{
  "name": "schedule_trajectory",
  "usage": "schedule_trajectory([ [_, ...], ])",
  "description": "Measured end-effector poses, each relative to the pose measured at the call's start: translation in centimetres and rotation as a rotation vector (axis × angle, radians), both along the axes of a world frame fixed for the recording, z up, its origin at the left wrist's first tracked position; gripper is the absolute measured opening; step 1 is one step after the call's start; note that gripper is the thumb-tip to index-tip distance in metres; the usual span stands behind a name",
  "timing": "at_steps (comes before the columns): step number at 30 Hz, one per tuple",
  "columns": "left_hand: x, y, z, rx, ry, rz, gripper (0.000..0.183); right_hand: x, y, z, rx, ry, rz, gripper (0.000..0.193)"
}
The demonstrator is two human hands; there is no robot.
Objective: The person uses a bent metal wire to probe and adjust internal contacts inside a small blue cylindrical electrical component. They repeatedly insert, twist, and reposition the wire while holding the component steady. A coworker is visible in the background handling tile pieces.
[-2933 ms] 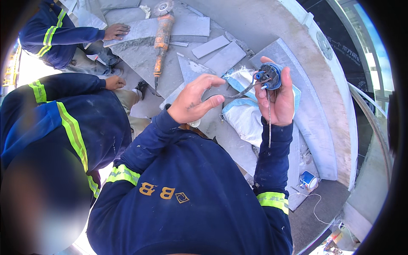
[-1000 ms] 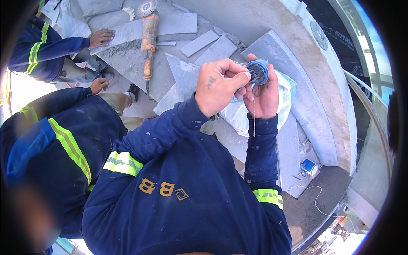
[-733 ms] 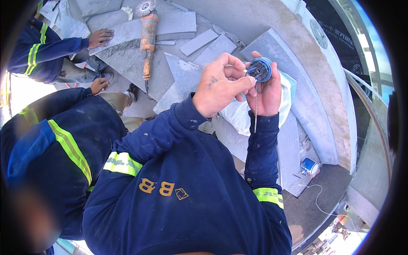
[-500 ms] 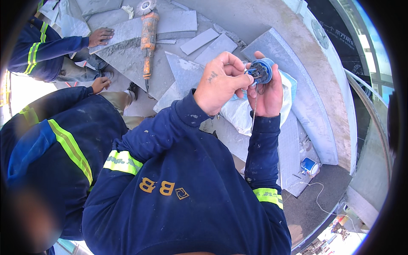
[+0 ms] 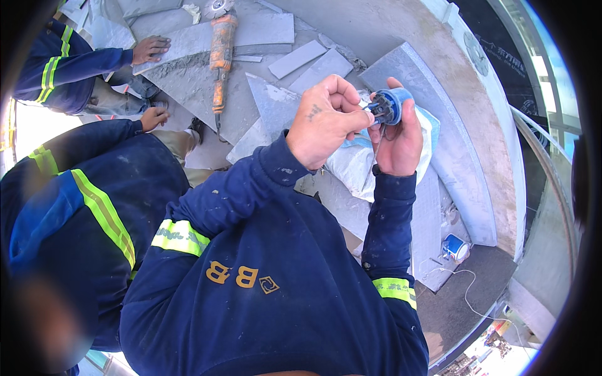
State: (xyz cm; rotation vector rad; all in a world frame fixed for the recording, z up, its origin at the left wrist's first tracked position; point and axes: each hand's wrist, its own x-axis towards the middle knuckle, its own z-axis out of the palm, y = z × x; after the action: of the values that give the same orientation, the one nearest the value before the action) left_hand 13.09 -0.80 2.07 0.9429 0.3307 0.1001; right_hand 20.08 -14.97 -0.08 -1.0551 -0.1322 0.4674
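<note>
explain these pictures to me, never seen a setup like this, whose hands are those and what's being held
There is no robot: these are a person's bare hands, seen through a fisheye camera on that person's head, so edges curve. The right hand holds what looks like a round blue electrical connector. The left hand has its fingertips at the open side; whether they grip a wire is too small to tell. Around lie grey stone slabs, a white sack and an orange angle grinder.
</note>
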Motion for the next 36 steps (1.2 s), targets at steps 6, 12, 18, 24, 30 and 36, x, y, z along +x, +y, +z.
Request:
schedule_trajectory([
  [6,-0.2,0.0,-0.1,0.016,-0.009,-0.011,0.029,0.0,-0.7,-0.4,0.033,-0.051,0.037,0.061],
  [12,-0.7,0.5,0.3,0.041,0.006,-0.047,0.030,-0.7,-0.5,1.3,-0.027,-0.099,-0.007,0.064],
  [18,-0.8,0.2,0.1,0.060,-0.014,-0.054,0.032,-1.0,-0.7,1.9,-0.020,-0.143,-0.013,0.067],
  [24,-1.2,0.4,0.3,0.052,-0.020,-0.080,0.032,-0.9,-1.5,2.2,-0.079,-0.205,-0.010,0.074],
  [30,-1.4,0.4,0.3,0.035,-0.027,-0.090,0.032,-1.3,-1.6,2.6,-0.130,-0.253,-0.012,0.078],
  [36,-1.7,0.3,0.5,0.055,-0.028,-0.102,0.032,-1.5,-2.0,2.6,-0.103,-0.248,0.010,0.084],
])
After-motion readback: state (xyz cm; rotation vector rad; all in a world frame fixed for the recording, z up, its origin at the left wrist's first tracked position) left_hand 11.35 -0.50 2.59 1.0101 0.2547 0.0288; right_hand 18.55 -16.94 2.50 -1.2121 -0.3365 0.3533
